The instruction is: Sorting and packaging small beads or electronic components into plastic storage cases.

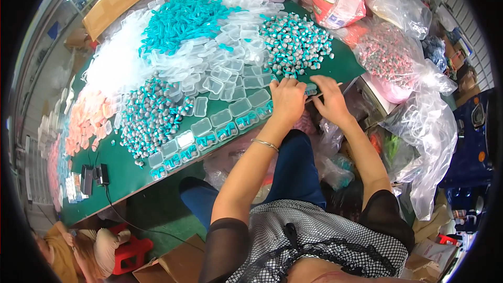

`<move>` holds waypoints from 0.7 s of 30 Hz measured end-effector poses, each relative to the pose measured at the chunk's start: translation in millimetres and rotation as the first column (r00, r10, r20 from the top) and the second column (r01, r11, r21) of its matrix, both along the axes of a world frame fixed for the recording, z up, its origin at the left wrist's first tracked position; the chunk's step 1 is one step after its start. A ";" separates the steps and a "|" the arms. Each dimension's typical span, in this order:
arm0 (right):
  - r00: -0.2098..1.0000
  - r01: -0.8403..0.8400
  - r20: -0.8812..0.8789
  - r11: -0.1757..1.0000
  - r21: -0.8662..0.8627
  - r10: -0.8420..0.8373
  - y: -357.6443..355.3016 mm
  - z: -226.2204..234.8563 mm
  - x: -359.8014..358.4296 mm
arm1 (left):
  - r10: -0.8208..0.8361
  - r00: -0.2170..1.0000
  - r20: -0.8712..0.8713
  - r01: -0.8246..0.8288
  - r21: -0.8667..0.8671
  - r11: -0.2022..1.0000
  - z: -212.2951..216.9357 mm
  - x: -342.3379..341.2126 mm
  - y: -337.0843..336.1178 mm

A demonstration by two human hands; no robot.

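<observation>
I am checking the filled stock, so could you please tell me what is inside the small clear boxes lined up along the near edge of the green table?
The clear boxes hold teal pieces, packed several to a box; their exact shape is too small to tell. The left hand covers the boxes at the row's right end.

Single head-worn fisheye view, looking steeply down from above the person's chest onto the green tabletop (346,65). Forearms enter from the lower edge; the near table edge sits close. Straight edges bow near the rim.
</observation>
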State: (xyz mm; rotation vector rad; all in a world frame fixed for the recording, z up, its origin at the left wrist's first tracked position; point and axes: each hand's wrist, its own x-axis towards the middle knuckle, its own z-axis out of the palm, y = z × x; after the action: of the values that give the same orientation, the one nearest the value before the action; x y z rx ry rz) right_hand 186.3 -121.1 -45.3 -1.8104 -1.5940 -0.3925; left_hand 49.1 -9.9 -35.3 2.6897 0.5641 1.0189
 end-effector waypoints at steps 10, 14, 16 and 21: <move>0.948 -0.273 -0.176 0.962 -0.016 0.266 -12.1 26.4 -4.5 | -0.167 0.981 0.094 0.172 -0.047 0.984 20.8 -21.8 1.5; 0.903 -0.391 -0.193 0.920 -0.001 0.383 -30.6 31.5 -34.0 | -0.306 0.930 0.202 0.338 -0.146 0.930 19.3 -60.5 -15.5; 0.898 -0.408 -0.198 0.912 -0.036 0.393 -37.3 29.9 -50.6 | -0.294 0.929 0.223 0.339 -0.197 0.920 17.3 -83.0 -24.8; 0.856 -0.478 -0.276 0.873 -0.098 0.438 -34.2 30.4 -75.9 | -0.152 0.972 0.181 0.215 -0.407 0.888 -16.8 -141.1 -48.0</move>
State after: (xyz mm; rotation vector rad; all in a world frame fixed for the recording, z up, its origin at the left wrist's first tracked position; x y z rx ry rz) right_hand 110.4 -155.4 -14.9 -1.4497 -1.8469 0.1855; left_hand -92.0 -57.9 -52.2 2.2169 0.4321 0.9063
